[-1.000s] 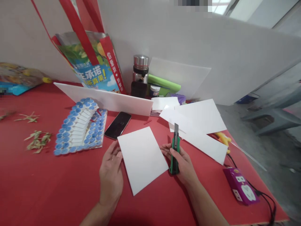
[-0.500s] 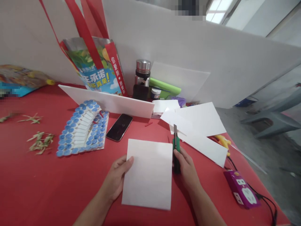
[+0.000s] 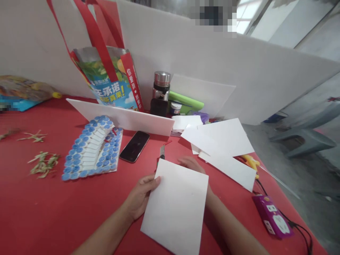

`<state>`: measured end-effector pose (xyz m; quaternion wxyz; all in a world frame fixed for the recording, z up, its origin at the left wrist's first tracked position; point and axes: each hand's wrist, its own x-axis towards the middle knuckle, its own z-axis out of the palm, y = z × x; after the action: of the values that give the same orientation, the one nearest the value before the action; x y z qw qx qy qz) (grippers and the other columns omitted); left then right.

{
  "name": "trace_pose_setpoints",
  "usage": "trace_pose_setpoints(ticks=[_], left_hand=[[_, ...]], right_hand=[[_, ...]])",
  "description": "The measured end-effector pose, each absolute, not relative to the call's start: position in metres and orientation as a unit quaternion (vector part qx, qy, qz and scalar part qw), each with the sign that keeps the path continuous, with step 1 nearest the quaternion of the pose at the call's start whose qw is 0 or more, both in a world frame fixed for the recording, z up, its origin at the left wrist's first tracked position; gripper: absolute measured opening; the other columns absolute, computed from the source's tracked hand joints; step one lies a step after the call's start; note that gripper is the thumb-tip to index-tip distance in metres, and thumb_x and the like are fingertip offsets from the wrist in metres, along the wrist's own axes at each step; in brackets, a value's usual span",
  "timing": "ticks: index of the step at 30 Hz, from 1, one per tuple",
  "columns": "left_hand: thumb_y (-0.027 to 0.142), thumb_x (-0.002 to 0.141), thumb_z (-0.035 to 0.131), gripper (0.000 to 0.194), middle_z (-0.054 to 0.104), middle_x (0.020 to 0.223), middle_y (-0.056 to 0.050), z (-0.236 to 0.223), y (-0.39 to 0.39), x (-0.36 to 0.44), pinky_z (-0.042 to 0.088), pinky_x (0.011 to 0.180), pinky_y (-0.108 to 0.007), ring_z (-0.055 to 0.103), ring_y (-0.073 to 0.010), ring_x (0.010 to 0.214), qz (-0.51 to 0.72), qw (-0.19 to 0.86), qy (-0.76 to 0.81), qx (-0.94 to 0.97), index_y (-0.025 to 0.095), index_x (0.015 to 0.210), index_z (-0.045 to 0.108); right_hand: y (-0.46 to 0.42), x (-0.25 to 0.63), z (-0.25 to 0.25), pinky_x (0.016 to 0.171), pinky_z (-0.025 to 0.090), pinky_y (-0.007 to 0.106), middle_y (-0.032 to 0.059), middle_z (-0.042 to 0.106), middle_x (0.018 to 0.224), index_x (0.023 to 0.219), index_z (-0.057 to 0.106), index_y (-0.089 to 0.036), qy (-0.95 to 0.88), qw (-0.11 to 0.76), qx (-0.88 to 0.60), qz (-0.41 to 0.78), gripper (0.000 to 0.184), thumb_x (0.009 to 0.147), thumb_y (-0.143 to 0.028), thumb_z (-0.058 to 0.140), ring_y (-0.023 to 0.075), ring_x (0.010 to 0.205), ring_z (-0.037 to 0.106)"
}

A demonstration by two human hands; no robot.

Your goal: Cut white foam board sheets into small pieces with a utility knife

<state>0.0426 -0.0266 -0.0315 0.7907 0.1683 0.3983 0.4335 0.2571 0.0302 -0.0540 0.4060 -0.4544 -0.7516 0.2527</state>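
My left hand (image 3: 143, 196) grips the left edge of a white foam board piece (image 3: 176, 205), thumb on its face. The board is tilted above the red table. Past its upper left corner sticks out the blade of a utility knife (image 3: 162, 151); the board covers most of its green and black handle. My right hand (image 3: 191, 163) is behind the board's upper right edge. Its visible fingers stretch out to the left, apart from the knife's visible part, and look slightly blurred. The board conceals the rest of that hand.
Left of the board are a phone (image 3: 134, 146) and a panel with blue paper rolls (image 3: 90, 148). A long white strip (image 3: 122, 118) stands behind them. White board offcuts (image 3: 225, 138), a yellow-handled tool (image 3: 251, 162) and a purple power strip (image 3: 273, 216) lie rightward on the red table (image 3: 53, 212).
The utility knife has moved left from the board's right side to behind its upper left corner. My right hand has gone behind the board, which has turned clockwise and shifted right.
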Motion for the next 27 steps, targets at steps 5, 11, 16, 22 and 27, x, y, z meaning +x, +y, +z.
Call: trace_pose_setpoints(ticks=[5,11,16,22,27], left_hand=[[0.042,0.059,0.098,0.037,0.071,0.062,-0.006,-0.031,-0.026,0.035,0.047,0.054,-0.022,0.063,-0.0142,0.056,0.462,0.766,0.393,0.21,0.011,0.066,0.08],[0.045,0.057,0.097,0.038,0.071,0.063,-0.007,-0.029,-0.024,0.031,0.045,0.054,-0.025,0.061,-0.0153,0.054,0.465,0.778,0.385,0.173,0.013,0.069,0.081],[0.045,0.057,0.096,0.038,0.061,0.056,-0.002,-0.027,-0.024,0.033,0.035,0.049,-0.023,0.05,-0.0101,0.05,0.489,0.771,0.359,0.194,0.013,0.054,0.075],[0.043,0.061,0.094,0.037,0.057,0.055,-0.001,-0.027,-0.024,0.035,0.03,0.048,-0.024,0.045,-0.0089,0.048,0.481,0.781,0.34,0.208,0.013,0.052,0.073],[0.042,0.065,0.092,0.033,0.057,0.057,-0.002,-0.026,-0.024,0.034,0.031,0.05,-0.024,0.048,-0.0093,0.05,0.464,0.793,0.324,0.226,0.013,0.057,0.077]], right_hand=[[0.111,0.235,-0.046,0.102,0.054,0.04,0.012,0.057,0.153,0.148,0.057,-0.02,-0.871,0.173,-0.448,0.102,0.052,0.101,-0.008,0.037,0.0264,0.129,0.062],[0.141,0.208,-0.051,0.079,0.055,0.034,0.0197,0.07,0.127,0.133,0.069,-0.012,-0.883,0.104,-0.453,0.068,0.045,0.098,-0.005,0.042,0.0256,0.096,0.073],[0.136,0.198,-0.049,0.08,0.053,0.028,0.01,0.073,0.114,0.121,0.075,-0.019,-0.881,0.152,-0.434,0.111,0.034,0.102,-0.014,0.047,0.0201,0.095,0.071],[0.14,0.195,-0.051,0.098,0.051,0.039,0.0139,0.069,0.122,0.125,0.071,-0.017,-0.845,0.215,-0.47,0.138,0.03,0.098,-0.023,0.057,0.0267,0.113,0.063],[0.132,0.197,-0.059,0.079,0.051,0.033,0.01,0.07,0.105,0.107,0.072,-0.018,-0.825,0.198,-0.502,0.167,0.018,0.093,-0.017,0.061,0.0224,0.091,0.065]])
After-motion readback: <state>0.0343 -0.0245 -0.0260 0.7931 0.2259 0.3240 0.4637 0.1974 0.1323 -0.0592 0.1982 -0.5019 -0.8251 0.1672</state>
